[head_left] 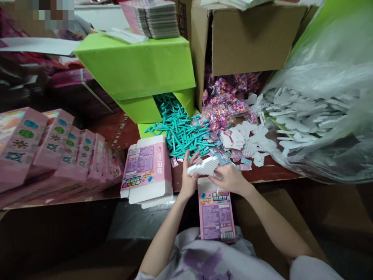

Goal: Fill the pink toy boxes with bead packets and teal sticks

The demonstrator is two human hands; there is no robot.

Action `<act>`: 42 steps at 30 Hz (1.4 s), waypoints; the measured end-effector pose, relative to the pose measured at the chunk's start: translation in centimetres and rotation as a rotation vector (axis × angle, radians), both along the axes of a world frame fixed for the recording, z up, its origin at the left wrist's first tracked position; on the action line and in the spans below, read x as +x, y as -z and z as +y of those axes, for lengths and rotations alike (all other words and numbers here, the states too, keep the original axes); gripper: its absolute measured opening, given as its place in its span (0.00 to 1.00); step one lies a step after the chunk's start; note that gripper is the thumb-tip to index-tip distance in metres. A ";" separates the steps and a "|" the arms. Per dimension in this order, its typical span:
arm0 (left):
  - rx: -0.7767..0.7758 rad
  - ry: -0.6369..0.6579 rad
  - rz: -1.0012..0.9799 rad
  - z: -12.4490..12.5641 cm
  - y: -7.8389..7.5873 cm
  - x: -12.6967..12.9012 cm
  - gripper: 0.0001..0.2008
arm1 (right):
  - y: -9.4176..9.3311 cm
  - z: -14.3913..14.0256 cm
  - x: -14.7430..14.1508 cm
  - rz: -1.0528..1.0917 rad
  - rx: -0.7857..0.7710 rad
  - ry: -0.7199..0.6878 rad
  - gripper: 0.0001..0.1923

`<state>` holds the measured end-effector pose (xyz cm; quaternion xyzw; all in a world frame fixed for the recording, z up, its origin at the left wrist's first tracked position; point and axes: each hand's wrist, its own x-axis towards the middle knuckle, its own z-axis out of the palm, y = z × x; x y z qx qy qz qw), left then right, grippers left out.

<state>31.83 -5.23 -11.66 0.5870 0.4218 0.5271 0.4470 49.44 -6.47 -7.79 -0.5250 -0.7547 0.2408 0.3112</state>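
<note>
nearest, an upright pink box stands on the lap with its top flap open, just below both hands, at the near edge of the brown table; little free room there — the box top sits right under the fingers. left hand and right hand hold a small stack of white pegboards between them, left fingers curled round its left end, right fingers closed over its right end, the stack tilted and hovering just above the box opening, not inside. to the left, a pile of flat pink cartons overhangs the table edge. further left, a row of filled pink boxes leans in a line. beyond the hands, a heap of teal plastic tools spills from a tipped green box; beside it bags of coloured beads and loose white boards crowd the tabletop. right, a large clear bag of white boards fills that side. far back, a brown cardboard carton and a stack of printed cards on the green box; a person sits at the far left, blurred.
</note>
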 end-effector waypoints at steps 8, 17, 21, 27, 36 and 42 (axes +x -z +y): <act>-0.045 -0.485 -0.002 0.5 0.2 -1.1 0.12 | 0.5 2.1 1.0 0.882 0.003 0.373 0.19; -0.127 -0.266 0.088 0.0 4.8 -1.0 0.14 | 7.9 1.3 1.0 0.754 0.010 0.746 0.11; -0.218 -0.225 0.027 -0.8 6.2 -1.8 0.15 | 8.9 -0.4 0.2 0.456 -0.086 0.461 0.10; -0.265 -0.217 0.006 -2.3 6.9 -1.8 0.16 | 9.3 -2.4 1.2 0.441 -0.035 0.462 0.12; -0.245 -0.192 0.069 -2.0 6.4 -1.4 0.13 | 10.1 -3.4 2.7 0.229 -0.043 0.264 0.06; -0.235 -0.155 0.121 -1.2 5.9 -0.6 0.12 | 11.9 -3.6 3.1 0.344 0.000 0.466 0.11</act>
